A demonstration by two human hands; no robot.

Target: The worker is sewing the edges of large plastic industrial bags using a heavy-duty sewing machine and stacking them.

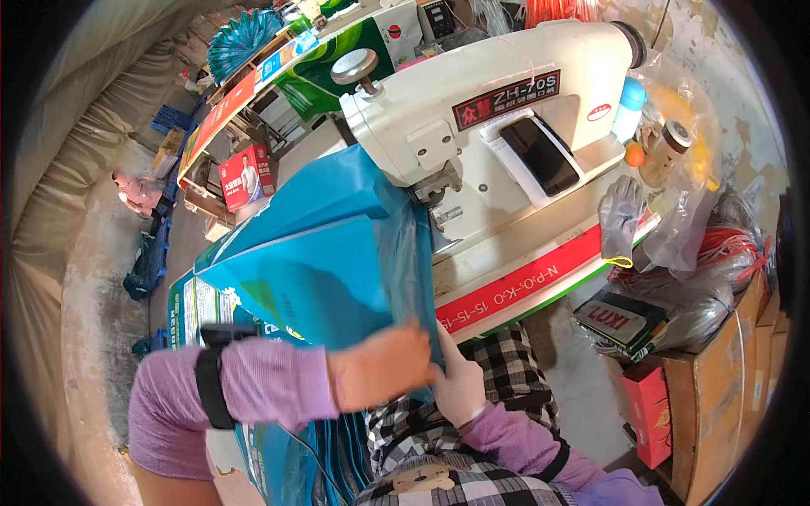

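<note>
Item: blue bag (pixel 333 257), one, large and flat, of smooth plastic with a dull sheen. Turquoise face, green leaf-like printing; one long folded edge, creased and slightly see-through along the right side. Location: centre, spread from the left up to the needle end of the sewing machine (pixel 506 93).

Left hand (pixel 384 363): over the near right part of the bag, blurred; fingers curled, whether gripping cannot be told. Sleeve purple, ribbed knit, with black strap.

Right hand (pixel 460 384): against the bag's right edge, just beside the left hand; fingers partly hidden, so their hold cannot be told.

Sewing machine: cream-painted casing, rounded arm, mushroom-shaped metal knob (pixel 354 66). On its bed, a flat phone (pixel 542 153), black glass.

To the right: grey knitted glove (pixel 621 219), yellow cuff; clear jar (pixel 665 156), dark round lid; pale blue bottle (pixel 629 110).

Near right: brown cardboard box (pixel 709 405), squared. Near: checked cloth apron (pixel 451 464), black and white. Far left: red carton (pixel 246 177), glossy.
</note>
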